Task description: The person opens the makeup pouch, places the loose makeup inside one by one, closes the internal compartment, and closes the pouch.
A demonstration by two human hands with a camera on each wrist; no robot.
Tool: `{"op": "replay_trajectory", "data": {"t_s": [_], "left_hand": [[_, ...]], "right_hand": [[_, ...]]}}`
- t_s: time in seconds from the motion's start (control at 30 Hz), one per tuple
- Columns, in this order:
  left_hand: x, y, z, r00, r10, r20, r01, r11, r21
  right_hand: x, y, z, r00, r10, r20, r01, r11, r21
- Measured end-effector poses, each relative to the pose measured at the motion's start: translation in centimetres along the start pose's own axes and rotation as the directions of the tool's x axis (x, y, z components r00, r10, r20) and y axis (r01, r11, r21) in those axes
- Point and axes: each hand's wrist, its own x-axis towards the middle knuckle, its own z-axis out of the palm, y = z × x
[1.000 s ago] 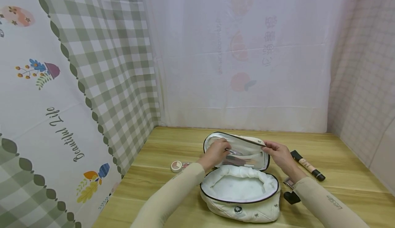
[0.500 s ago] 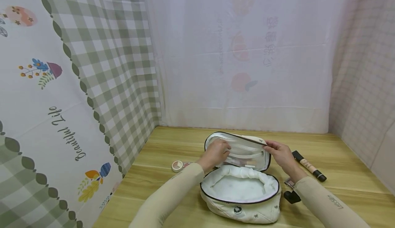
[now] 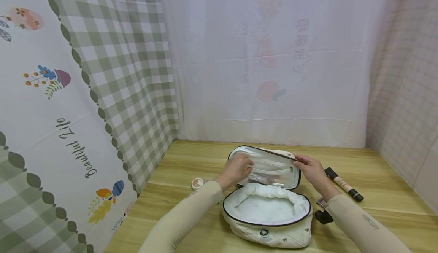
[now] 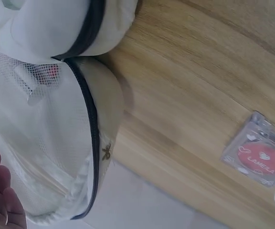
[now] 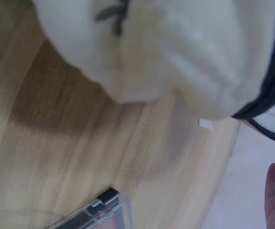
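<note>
A cream quilted makeup bag [image 3: 267,236] stands unzipped on the wooden table, its padded white inside facing up. Its lid [image 3: 270,155] is tilted back, showing a mesh pocket [image 3: 261,166] on the inner side. Small clear and pale cosmetics [image 3: 260,178] lie low in that pocket. The right hand [image 3: 313,173] pinches the lid's right upper edge between thumb and fingers. In front of the lid's left part is the left hand [image 3: 237,170], fingers loosely bent, holding nothing visible. Its fingers [image 4: 1,191] appear beside the mesh in the left wrist view.
Left of the bag lie a round powder compact [image 3: 197,183] and a clear blush case [image 4: 257,155] with a pink pan. To the right are a black-capped beige tube [image 3: 343,184], a black item [image 3: 323,217] and a clear-lidded case [image 5: 104,212]. Curtains hang behind and beside the table.
A slim, silvery stick the left hand held at the pocket has left its fingers and dropped into the mesh. That hand then drew slightly left. The right hand keeps hold of the lid.
</note>
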Motion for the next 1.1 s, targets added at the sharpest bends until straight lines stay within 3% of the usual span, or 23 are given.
{"op": "replay_trajectory", "data": {"t_s": [0.27,0.67,0.97,1.1], "left_hand": [[-0.8,-1.3,-0.6,0.998,-0.053,-0.041,0.053,0.999,-0.011],[-2.7,-3.5,-1.4,0.990,-0.128,-0.054,0.125,0.990,-0.061],[-3.9,-4.6,-1.3,0.985,-0.166,-0.040,0.161,0.980,-0.114],[-4.5,-5.0,-1.3,0.980,-0.192,-0.048,0.185,0.975,-0.123]], "right_hand": [[0.4,-0.1,0.3,1.000,0.001,0.006,-0.001,1.000,-0.002],[1.0,-0.6,0.5,1.000,-0.001,0.026,0.002,0.999,-0.055],[1.5,-1.3,0.5,0.986,-0.037,0.163,0.056,0.992,-0.115],[1.6,-1.5,0.5,0.975,-0.014,0.223,0.045,0.990,-0.131]]}}
